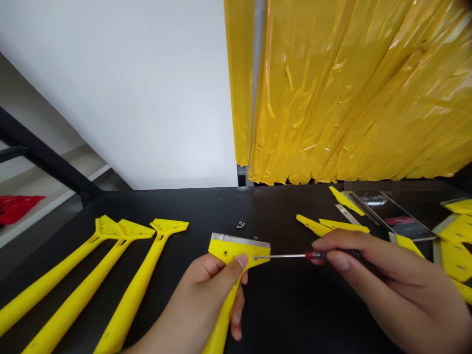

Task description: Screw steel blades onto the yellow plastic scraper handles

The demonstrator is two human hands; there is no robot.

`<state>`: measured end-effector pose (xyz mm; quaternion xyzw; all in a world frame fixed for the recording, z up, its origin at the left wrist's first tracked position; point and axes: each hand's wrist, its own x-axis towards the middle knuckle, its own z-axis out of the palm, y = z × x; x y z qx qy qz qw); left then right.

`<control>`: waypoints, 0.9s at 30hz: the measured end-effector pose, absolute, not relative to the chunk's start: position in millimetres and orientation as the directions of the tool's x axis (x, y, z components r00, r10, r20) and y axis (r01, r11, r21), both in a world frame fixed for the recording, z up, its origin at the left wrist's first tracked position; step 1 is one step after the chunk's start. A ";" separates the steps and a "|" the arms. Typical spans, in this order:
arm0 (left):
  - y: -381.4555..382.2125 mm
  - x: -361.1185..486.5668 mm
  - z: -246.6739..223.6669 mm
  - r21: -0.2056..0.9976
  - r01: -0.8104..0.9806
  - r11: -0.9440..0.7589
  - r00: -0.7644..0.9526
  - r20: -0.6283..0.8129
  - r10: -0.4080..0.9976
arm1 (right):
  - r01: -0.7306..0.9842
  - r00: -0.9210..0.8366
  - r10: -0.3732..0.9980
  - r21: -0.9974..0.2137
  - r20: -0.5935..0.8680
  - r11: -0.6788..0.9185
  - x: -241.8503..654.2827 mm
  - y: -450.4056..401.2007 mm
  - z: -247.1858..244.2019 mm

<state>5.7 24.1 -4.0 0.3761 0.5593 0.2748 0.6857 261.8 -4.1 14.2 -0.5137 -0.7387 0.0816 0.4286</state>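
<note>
My left hand (210, 290) is closed around the neck of a yellow scraper (224, 314), its thumb pressed on the head. A metal blade (239, 239) shows along the scraper's top edge. One hole in the head is bare, and a small screw (255, 257) sits at the other. My right hand (383, 280) pinches a screwdriver (317, 255) with a dark and red handle, held nearly level. The tip of its thin shaft reaches the screw. A few small screws and nuts (240, 225) lie just beyond the scraper, with a single nut (255, 238) nearer the blade.
Three yellow scraper handles (136, 280) lie at the left of the black table (206, 206). Yellow plates (455, 246) and a loose blade (348, 215) are at the right, around a phone (394, 214). Yellow plastic sheeting (350, 98) hangs behind. A red item (18, 207) is at far left.
</note>
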 end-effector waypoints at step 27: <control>11.5 8.9 1.8 0.823 0.414 0.389 0.106 -0.468 0.877 | 0.778 -0.461 0.656 -0.083 0.598 0.623 247.1 -19.6 15.2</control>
